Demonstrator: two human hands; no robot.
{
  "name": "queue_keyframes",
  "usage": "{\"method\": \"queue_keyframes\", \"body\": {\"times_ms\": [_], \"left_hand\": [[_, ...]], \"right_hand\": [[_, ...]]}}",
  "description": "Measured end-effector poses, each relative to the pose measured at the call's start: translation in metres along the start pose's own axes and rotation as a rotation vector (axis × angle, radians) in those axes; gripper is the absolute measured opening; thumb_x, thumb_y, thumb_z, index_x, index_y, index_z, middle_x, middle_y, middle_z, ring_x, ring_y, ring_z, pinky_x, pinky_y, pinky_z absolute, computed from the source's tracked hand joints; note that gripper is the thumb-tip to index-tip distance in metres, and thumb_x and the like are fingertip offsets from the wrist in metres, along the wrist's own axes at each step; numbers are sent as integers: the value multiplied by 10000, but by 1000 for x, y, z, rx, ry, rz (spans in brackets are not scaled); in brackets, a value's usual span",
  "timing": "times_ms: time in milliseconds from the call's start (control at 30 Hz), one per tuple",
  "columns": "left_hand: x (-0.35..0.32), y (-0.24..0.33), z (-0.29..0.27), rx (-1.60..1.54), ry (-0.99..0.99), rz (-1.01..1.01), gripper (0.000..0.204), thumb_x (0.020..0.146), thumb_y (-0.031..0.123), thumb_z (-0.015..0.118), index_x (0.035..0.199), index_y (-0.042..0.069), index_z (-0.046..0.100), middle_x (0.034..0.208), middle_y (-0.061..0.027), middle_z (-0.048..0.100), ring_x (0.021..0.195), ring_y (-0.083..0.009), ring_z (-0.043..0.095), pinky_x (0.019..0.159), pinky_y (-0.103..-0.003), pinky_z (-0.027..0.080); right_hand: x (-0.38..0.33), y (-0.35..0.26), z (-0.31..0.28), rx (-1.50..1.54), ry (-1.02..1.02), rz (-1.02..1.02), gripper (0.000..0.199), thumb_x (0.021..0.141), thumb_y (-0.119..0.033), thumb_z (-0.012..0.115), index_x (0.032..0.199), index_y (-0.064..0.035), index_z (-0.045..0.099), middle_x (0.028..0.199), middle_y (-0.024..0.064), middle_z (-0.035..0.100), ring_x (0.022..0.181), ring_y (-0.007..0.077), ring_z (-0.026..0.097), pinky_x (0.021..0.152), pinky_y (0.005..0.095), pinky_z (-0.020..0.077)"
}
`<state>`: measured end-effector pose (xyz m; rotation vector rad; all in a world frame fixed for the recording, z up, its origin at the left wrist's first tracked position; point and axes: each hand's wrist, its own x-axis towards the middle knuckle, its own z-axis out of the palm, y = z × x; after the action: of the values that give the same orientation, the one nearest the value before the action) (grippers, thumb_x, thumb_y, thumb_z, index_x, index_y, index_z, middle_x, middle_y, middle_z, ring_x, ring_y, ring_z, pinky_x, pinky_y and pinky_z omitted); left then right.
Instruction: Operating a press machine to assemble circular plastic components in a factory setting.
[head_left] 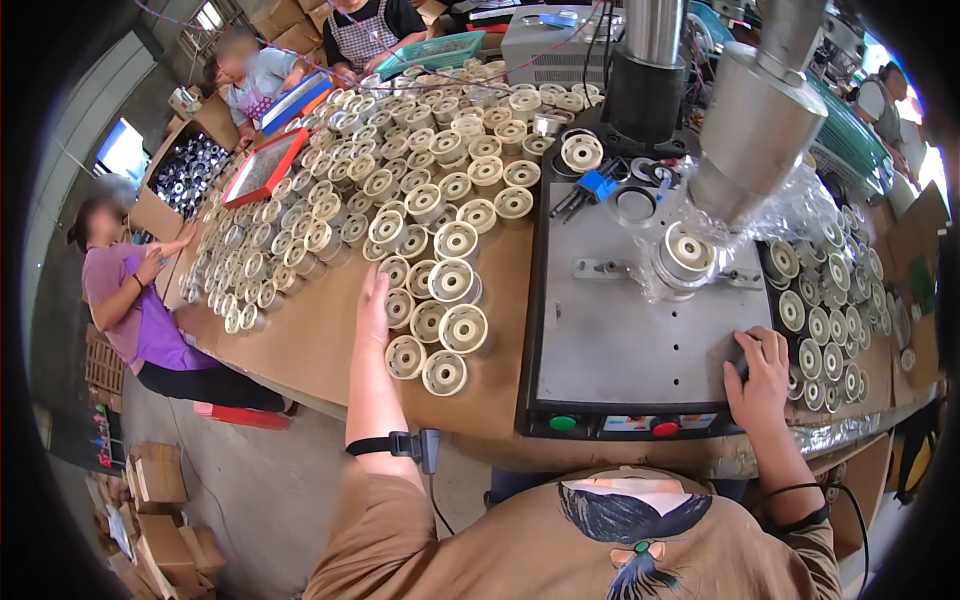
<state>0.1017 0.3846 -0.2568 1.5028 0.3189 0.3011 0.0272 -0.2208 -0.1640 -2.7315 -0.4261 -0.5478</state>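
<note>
My left hand (373, 305) is at the near left edge of a cluster of cream-coloured round cups with centre holes (463, 328). Its fingers are stretched out beside the nearest cups, and nothing shows in it. My right hand (760, 378) lies on the right front corner of the press's grey metal plate (610, 340), fingers bent but apart from the thumb. Something dark shows beside that thumb, too small to name. On the plate, one cream cup (690, 250) sits in a holder wrapped in clear plastic, under the press's thick metal ram (750, 140).
Many more cups (830, 330) stand right of the press. A green button (563, 423) and a red button (664, 428) are on its front. Blue-handled tools (597, 185) lie at the plate's back. A red tray (265, 168) is far left; a person in purple (140, 290) stands there.
</note>
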Motion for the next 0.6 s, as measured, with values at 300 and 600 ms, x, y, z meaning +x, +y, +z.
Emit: {"method": "queue_keyframes", "body": {"times_ms": [300,600], "left_hand": [[-50,62,22,531,100,140,696,1005,361,604,1568,34,359,1595,-160,411,1475,-280,383,1203,-404,311],[-167,44,152,1172,-18,431,789,835,333,821,1436,-48,479,1465,-277,512,1397,-420,459,1172,-477,351]], "right_hand": [[6,8,-6,52,59,-47,408,739,-154,770,1114,-29,669,1155,160,608,1098,389,558,969,479,457],[118,-32,4,229,-209,56,628,824,-415,759,1274,-5,606,1337,229,568,1270,397,526,1095,493,432]]}}
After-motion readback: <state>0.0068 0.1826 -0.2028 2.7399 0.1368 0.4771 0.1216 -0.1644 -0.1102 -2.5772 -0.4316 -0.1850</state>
